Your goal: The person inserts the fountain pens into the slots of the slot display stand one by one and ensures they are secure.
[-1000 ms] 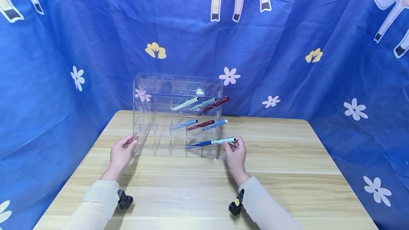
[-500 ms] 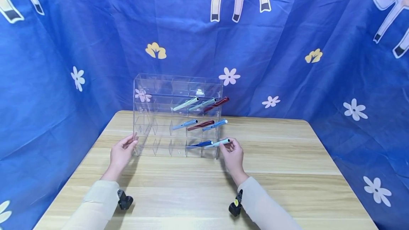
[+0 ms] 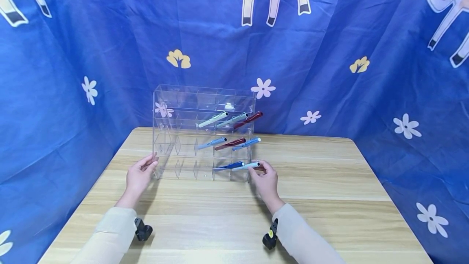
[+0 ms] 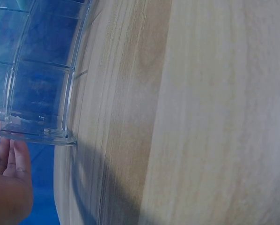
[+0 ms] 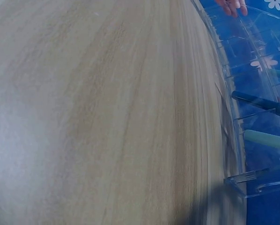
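A clear acrylic pen rack [image 3: 205, 89] stands toward the back of the table. My left hand [image 3: 138, 177] grips its left side low down; in the left wrist view the thumb and fingers [image 4: 21, 161] lie on opposite faces of the side wall. At the rack's lower right, my right hand [image 3: 267, 182] pinches the cap end of a pale mint pen [image 3: 248, 166]. That pen's barrel [image 5: 266, 139] lies inside the bottom right compartment. Just left of it rests a dark blue pen [image 3: 230, 165]. The right wrist view hides most of the right hand.
Higher rows hold a light blue pen [image 3: 212, 142], dark red pens [image 3: 231, 144], a blue pen [image 3: 247, 143] and a mint pen [image 3: 212, 119], all tilted outward. The wooden table [image 3: 315, 174] meets a blue patterned curtain [image 3: 311, 72] behind the rack.
My right hand has moved left and slightly down, sliding the pale mint pen deeper into the bottom right compartment. The left hand and rack have stayed in place.
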Demonstrator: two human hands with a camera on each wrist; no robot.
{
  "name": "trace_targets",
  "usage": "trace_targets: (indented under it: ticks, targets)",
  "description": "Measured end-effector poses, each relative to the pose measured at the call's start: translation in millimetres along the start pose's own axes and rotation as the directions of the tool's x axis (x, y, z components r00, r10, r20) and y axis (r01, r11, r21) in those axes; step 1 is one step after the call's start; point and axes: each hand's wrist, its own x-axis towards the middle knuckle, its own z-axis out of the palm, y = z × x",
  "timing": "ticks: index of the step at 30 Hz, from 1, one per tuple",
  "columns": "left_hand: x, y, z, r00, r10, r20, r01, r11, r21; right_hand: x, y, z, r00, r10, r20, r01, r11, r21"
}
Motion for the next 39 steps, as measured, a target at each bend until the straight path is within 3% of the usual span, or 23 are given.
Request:
trace_targets:
  ticks: [6,12,20,39]
  targets:
    - [0.9,-0.6,-0.3,1.0,0.0,0.002,0.0,1.0,0.013,1.1,-1.9,1.8,1.0,-0.029,0.003,0.029,0.999,-0.033]
    - [0.7,-1.2,0.1,1.0,0.006,-0.002,-0.006,1.0,0.027,2.0,-2.7,0.6,1.0,0.011,0.006,-0.011,0.999,-0.043]
    - [0.7,-1.3,-0.5,1.0,0.002,0.002,-0.002,0.999,0.035,3.3,-3.9,-4.9,0.997,0.043,0.059,-0.044,0.999,0.024]
    - [0.8,-1.2,-1.7,1.0,-0.027,0.012,0.026,0.997,0.07,3.9,-7.1,-7.9,0.999,0.014,0.036,-0.015,1.0,0.011]
